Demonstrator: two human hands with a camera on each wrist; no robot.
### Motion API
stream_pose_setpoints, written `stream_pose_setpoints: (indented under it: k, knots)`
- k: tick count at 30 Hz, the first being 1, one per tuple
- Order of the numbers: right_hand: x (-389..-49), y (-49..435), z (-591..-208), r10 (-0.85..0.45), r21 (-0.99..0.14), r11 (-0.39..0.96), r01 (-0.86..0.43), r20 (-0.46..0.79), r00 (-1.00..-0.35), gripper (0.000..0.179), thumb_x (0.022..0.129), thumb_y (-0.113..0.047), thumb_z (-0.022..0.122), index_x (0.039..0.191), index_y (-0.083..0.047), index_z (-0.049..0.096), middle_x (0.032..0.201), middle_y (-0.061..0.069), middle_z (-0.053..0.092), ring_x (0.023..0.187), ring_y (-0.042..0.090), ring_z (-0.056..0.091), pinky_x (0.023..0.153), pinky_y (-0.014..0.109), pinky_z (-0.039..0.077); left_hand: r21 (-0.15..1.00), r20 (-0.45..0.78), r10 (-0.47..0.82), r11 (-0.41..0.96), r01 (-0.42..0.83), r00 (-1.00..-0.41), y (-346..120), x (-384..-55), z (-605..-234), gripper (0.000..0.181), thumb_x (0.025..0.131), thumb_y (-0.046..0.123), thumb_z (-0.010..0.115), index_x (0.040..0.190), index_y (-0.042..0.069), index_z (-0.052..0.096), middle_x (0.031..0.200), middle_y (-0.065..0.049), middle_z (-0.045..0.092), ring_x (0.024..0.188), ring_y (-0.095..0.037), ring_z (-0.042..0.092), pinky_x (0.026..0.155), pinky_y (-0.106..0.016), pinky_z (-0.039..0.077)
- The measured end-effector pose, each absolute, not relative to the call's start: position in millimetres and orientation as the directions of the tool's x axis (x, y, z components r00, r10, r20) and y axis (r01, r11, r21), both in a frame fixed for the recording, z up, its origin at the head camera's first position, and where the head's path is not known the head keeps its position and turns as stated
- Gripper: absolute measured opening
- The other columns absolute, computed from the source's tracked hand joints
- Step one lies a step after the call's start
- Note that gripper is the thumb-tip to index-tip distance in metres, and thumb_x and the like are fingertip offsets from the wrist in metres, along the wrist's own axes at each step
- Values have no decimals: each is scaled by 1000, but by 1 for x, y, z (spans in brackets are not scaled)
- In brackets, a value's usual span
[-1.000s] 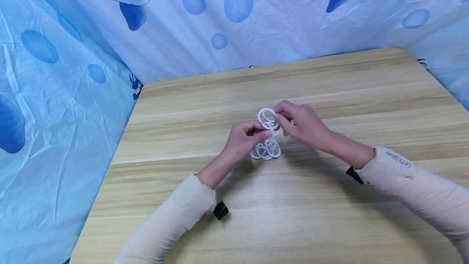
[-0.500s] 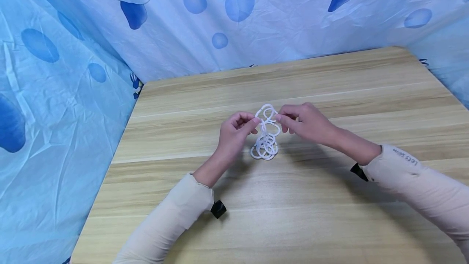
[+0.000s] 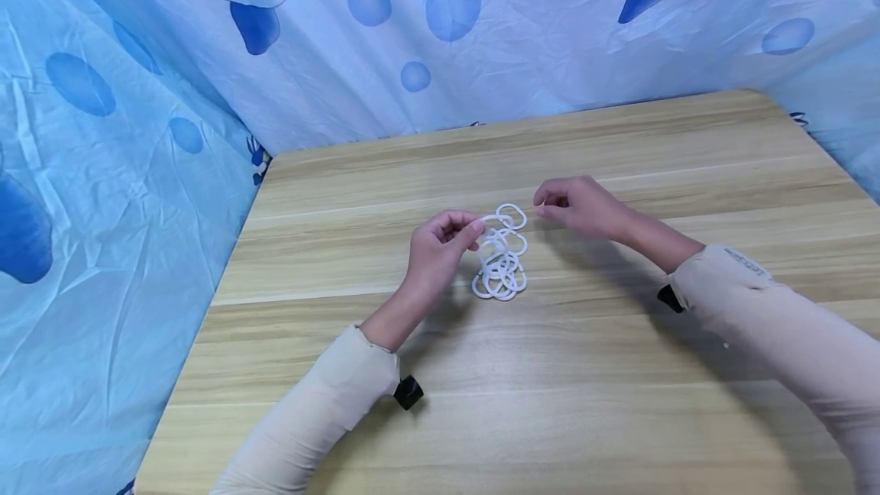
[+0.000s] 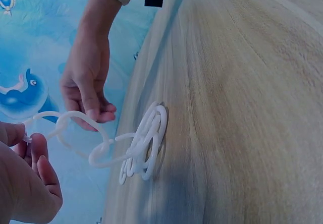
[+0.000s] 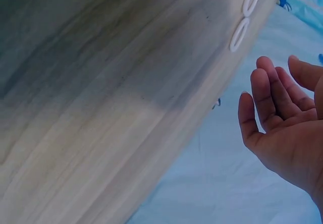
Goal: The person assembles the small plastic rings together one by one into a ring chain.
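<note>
A chain of white plastic C-shaped links (image 4: 162, 118) lies partly heaped on the wooden table, with several links overlapping. My left hand (image 3: 438, 250) pinches one link near the chain's far end between thumb and fingers. In the left wrist view, links run from that pinch, raised off the table, down to the heap. Beyond the pinched link, the end link (image 3: 512, 206) sits to its right. My right hand (image 3: 584, 208) is apart from the chain, just right of the end link. In the right wrist view, its fingers are loosely bent and nothing is between them and the thumb.
The light wood-grain table (image 3: 536, 403) extends around both hands. Blue-and-white patterned sheeting (image 3: 330, 75) hangs behind the table and along its left side. A black piece (image 3: 409, 393) is fixed at the left sleeve's cuff, and another (image 3: 670, 298) at the right cuff.
My right hand has let go of the chain's end link and moved away to the right. My left hand has shifted slightly left, and the far links are spread out more.
</note>
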State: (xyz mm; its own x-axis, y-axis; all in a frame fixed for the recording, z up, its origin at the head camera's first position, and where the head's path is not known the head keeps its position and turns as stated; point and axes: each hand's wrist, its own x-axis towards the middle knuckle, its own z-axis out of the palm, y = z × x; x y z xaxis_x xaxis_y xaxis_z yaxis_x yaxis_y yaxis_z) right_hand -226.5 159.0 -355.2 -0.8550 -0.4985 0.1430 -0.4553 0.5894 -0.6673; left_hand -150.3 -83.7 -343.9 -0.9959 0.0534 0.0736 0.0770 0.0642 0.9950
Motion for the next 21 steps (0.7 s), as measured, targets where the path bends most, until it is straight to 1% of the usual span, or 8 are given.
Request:
stream_pose_setpoints:
  k: [2, 4, 9, 12, 15, 17, 21]
  knots:
    - [-230, 158, -357, -510, -667, 587, -460, 137, -849, 13, 91, -5, 65, 103, 0, 66, 82, 8, 67, 72, 18, 55, 64, 29, 44, 994, 75, 47, 74, 79, -996, -84, -151, -343, 15, 89, 15, 69, 96, 2, 68, 84, -4, 66, 71, -13, 61, 72, -27, 52]
    - [-233, 156, -358, -525, -664, 585, -465, 127, -842, 19, 89, -2, 66, 108, 1, 64, 84, 9, 67, 75, 20, 56, 67, 32, 45, 993, 78, 41, 82, 81, -996, -85, -151, -343, 15, 89, 16, 70, 95, 3, 68, 83, -2, 65, 71, -13, 60, 69, -22, 49]
    - [-242, 149, -361, -571, -646, 587, -487, 96, -815, 36, 85, -1, 70, 120, 4, 60, 91, 15, 64, 86, 28, 59, 77, 42, 49, 992, 89, 30, 92, 92, -996, -86, -151, -342, 16, 88, 18, 71, 95, 4, 69, 84, -1, 65, 72, -13, 60, 68, -22, 49]
    - [-248, 144, -363, -599, -624, 589, -514, 91, -796, 45, 83, -1, 72, 125, 4, 58, 94, 17, 61, 90, 31, 57, 81, 44, 46, 991, 99, 23, 87, 101, -995, -86, -151, -342, 16, 88, 18, 71, 95, 3, 70, 83, -1, 65, 71, -12, 59, 66, -20, 48]
    - [-253, 138, -367, -618, -576, 616, -538, 71, -783, 53, 81, -4, 75, 130, 2, 56, 95, 18, 58, 89, 31, 53, 79, 43, 44, 991, 103, 18, 83, 104, -995, -86, -151, -342, 16, 88, 17, 71, 95, 3, 70, 82, -1, 65, 70, -12, 58, 64, -19, 47]
    - [-255, 135, -368, -628, -539, 643, -544, 35, -777, 58, 81, -7, 75, 134, -1, 53, 97, 18, 55, 89, 31, 50, 76, 42, 42, 992, 100, 16, 80, 101, -995, -86, -151, -342, 16, 88, 18, 71, 95, 3, 70, 82, -1, 65, 69, -12, 58, 65, -19, 48]
    - [-259, 129, -371, -649, -468, 680, -564, -27, -760, 61, 83, -12, 74, 139, -7, 50, 104, 17, 51, 90, 29, 47, 74, 43, 39, 992, 96, 19, 76, 97, -995, -87, -152, -342, 16, 88, 18, 71, 95, 3, 70, 83, -1, 65, 69, -12, 59, 65, -20, 49]
